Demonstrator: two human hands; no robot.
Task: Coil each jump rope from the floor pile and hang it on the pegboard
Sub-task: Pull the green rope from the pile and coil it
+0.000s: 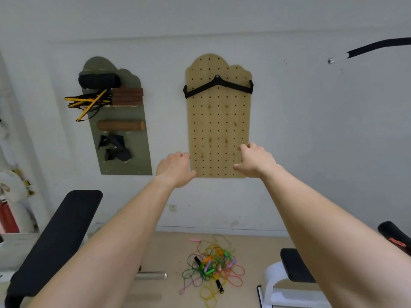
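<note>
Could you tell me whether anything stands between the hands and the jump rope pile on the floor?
Nothing visible does. The left hand and right hand are up near the pegboard; the rope pile lies on open floor below.

Green wall board [124, 162], black padded bench [60, 236] at left, silver cylinder [151, 275] on the floor [169, 247]

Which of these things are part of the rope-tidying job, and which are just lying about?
Part of the job:
- tangled pile of jump ropes on the floor
- wooden pegboard, no rope on it yet
- left hand and right hand, both empty

Just lying about:
- black pull-down bar hung on the pegboard
- green board holding rollers and straps
- black bench
- silver cylinder on the floor
</note>
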